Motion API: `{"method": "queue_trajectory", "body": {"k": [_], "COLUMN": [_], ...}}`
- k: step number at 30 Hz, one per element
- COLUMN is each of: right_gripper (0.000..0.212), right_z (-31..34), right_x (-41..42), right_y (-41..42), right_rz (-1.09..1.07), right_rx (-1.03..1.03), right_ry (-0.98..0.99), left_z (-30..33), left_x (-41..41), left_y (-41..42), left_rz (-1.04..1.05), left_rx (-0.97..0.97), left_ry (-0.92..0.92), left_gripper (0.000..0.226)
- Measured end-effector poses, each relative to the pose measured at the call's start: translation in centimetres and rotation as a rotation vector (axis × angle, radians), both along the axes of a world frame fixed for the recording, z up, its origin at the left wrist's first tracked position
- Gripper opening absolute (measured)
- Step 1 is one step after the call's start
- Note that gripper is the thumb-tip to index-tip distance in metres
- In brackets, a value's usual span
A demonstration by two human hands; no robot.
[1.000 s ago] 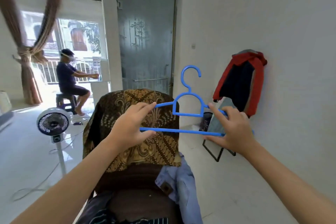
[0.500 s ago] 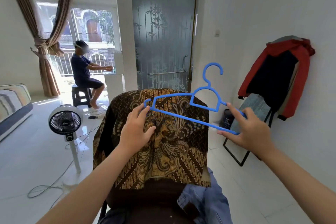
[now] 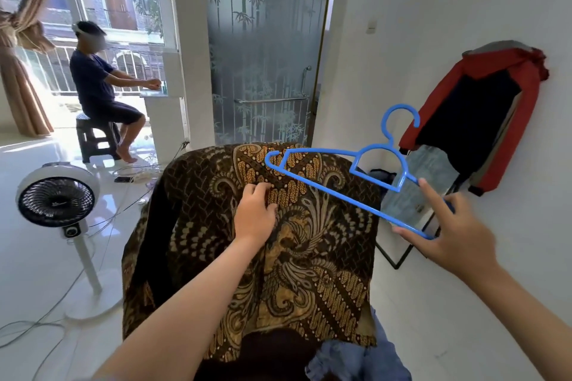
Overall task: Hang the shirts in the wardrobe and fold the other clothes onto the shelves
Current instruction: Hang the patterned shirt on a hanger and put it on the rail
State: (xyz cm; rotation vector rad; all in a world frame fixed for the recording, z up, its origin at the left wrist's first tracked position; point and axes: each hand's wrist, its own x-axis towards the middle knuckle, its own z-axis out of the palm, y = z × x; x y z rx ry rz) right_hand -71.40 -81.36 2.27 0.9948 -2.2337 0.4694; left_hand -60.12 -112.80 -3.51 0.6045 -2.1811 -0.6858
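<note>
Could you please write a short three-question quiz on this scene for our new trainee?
1. True or false: the left hand is gripping the blue hanger.
2. Which hand holds the hanger: A) left, B) right, C) both?
3. Fill in: the left hand rests on the brown patterned ____.

Key:
1. False; it lies on the cloth, off the hanger.
2. B; the right hand pinches the hanger's end.
3. shirt.
</note>
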Motion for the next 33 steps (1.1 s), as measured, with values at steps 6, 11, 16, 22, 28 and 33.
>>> {"method": "queue_trajectory", "body": {"k": [6,11,16,22,28,33], "right_gripper": [0.089,0.092,0.094,0.094,0.093,0.093], "right_z": [-0.8,-1.7,-2.3,-2.7,-2.8,-2.9], "right_x": [-1.2,-2.1,-2.2,-2.1,-2.1,-2.3], "right_y": [-0.2,-0.6,-1.4,-1.7,-2.0,-2.2], "right_rz": [-0.003,-0.004,0.029,0.065,0.072,0.062], "right_rx": [0.041,0.066,0.080,0.108,0.084,0.032], "right_ry": [-0.018,-0.087,-0.167,-0.150,-0.131,-0.163], "left_z": [-1.4,-3.7,-6.2,-8.9,-6.3,-1.6], "left_x": [-1.0,1.4,3.2,4.9,5.3,3.6], "left_y": [-1.2,0.5,2.6,4.7,3.6,0.3], "left_rz": [-0.065,-0.088,-0.133,-0.179,-0.192,0.057], "left_rx": [0.028,0.050,0.102,0.147,0.015,-0.121], "left_ry": [0.083,0.044,-0.135,-0.347,-0.362,-0.023], "left_gripper": [0.029,0.029,0.029,0.029,0.026,0.041]}}
